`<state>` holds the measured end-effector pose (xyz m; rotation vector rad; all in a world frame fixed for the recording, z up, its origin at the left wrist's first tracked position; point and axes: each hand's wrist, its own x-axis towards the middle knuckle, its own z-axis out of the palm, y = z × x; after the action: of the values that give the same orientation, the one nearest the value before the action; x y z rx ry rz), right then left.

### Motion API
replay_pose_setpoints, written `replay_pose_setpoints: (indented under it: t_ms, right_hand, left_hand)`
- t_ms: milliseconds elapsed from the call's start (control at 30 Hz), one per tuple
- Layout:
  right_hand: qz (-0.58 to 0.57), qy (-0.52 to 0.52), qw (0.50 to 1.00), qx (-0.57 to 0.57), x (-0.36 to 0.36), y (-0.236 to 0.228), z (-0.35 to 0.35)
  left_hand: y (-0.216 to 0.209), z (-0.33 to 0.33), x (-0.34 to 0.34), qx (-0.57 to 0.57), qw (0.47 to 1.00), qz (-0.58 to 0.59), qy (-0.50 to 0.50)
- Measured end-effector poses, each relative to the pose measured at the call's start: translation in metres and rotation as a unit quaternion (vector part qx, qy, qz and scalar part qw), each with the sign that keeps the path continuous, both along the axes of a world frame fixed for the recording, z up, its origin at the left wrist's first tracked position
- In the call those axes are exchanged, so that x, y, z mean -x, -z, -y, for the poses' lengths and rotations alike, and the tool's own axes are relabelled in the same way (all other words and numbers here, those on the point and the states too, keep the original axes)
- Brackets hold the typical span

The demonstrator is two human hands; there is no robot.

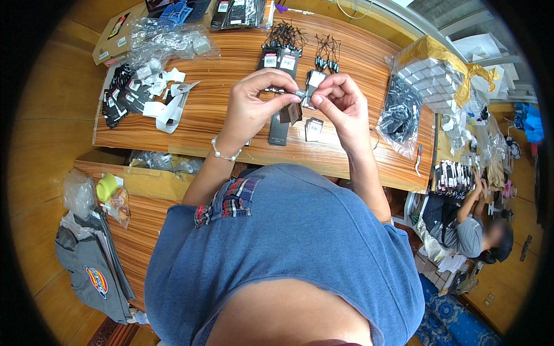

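My left hand, with a beaded bracelet at its wrist, pinches the end of a dark hang tag between thumb and fingertips. Facing it, the fingers of my right hand are pinched together beside a grey-and-white tag end; exactly what they grip is too small to tell. Below the hands a long black tag lies on the table, next to a small stack of white labels. Beyond them are black tags with barcode labels and their bunched black cords, plus a smaller corded bunch.
Loose black tags and white paper scraps cover the table's left. Clear plastic bags lie behind. At right are a bag of black cords, stacked white boxes and a small cutter. Another person works farther right.
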<state>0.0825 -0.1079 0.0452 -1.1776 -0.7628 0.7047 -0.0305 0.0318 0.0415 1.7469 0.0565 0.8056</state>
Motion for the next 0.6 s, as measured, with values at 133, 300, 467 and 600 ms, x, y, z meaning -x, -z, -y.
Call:
replay_pose_setpoints:
  t_ms: [133,300,467,600]
  right_hand:
    - [0.008,-0.003,1.0,-0.003,-0.0012,0.002,-0.0008]
    - [0.014,-0.004,1.0,0.0,-0.0023,0.0022,-0.0004]
    - [0.005,-0.026,1.0,0.013,-0.003,0.0043,0.0037]
    - [-0.051,-0.059,0.997,-0.008,-0.0007,0.0085,0.004]
  left_hand:
    - [-0.0018,0.0022,-0.0007,0.012,1.0,-0.013,0.012]
    - [-0.003,0.0026,-0.001,0.008,1.0,-0.019,0.016]
    - [-0.005,0.0,0.0003,0.019,0.998,-0.049,0.038]
    - [-0.0056,-0.0065,0.0004,0.035,0.994,-0.059,0.091]
